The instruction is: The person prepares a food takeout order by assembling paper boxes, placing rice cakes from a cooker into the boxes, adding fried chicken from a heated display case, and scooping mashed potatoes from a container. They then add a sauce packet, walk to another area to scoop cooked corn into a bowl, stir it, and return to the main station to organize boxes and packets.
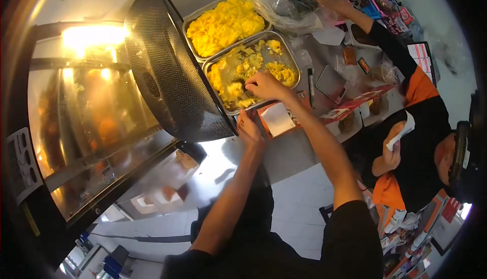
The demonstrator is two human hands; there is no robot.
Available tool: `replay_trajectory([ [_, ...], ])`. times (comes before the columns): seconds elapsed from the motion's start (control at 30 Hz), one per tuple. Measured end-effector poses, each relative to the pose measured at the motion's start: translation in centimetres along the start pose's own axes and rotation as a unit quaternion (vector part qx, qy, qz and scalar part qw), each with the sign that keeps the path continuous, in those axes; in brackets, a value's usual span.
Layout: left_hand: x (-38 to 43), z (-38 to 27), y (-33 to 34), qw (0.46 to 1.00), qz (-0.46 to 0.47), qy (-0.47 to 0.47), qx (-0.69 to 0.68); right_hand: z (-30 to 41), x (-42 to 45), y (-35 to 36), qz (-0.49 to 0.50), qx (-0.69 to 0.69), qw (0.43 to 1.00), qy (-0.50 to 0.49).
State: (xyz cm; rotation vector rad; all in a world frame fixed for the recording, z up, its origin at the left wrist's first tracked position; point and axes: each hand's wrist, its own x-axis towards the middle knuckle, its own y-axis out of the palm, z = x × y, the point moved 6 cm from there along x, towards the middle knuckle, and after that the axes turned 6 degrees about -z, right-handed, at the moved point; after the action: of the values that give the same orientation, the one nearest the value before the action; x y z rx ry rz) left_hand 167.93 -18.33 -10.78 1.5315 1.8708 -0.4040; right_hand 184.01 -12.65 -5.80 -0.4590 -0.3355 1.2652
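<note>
My right hand (268, 86) reaches into the near metal tray (298, 74), which holds scattered bits of scrambled egg (280, 73). Its fingertips are close together by a small clump; whether they pinch a piece or a utensil cannot be made out. My left hand (249, 127) is at the tray's near edge, beside the rim of a black mesh cover (171, 70) tilted up on its side; its grip is partly hidden. Behind, a second metal tray (190, 49) is heaped with scrambled egg (226, 24). A white paper sheet (278, 119) lies near my right forearm.
On the left stands a lit glass food warmer (99, 123). To the right, a co-worker (414, 134) holds white paper (401, 130) and reaches one arm towards a clear plastic bag (289, 5). A black marker (311, 87) and plastic packets lie on the metal counter (293, 153).
</note>
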Motion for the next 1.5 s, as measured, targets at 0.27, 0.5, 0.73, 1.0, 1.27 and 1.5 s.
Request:
replay_trajectory([
  [0.27,0.4,0.8,-0.2,0.987,0.011,0.037,0.156,4.0,-0.8,4.1,0.177,-0.223,0.948,-0.144],
  [0.5,-2.1,-2.3,-1.3,0.967,0.017,0.177,0.185,-0.5,-2.5,1.3,0.090,0.141,0.972,0.165],
  [0.73,-6.9,-12.8,-17.3,0.856,0.067,0.270,0.435,-2.9,-6.0,-2.6,-0.107,0.229,0.933,0.258],
  [1.0,-2.5,-20.1,-30.3,0.678,-0.142,0.291,0.660,0.1,-7.3,-2.4,-0.213,0.313,0.895,0.237],
  [1.27,-1.7,-18.4,-31.2,0.612,-0.169,0.374,0.676,-1.9,-8.2,-2.3,-0.217,0.352,0.878,0.241],
  [1.5,-0.5,-17.2,-31.1,0.659,-0.217,0.370,0.617,-1.2,-11.0,-2.7,-0.223,0.360,0.875,0.234],
])
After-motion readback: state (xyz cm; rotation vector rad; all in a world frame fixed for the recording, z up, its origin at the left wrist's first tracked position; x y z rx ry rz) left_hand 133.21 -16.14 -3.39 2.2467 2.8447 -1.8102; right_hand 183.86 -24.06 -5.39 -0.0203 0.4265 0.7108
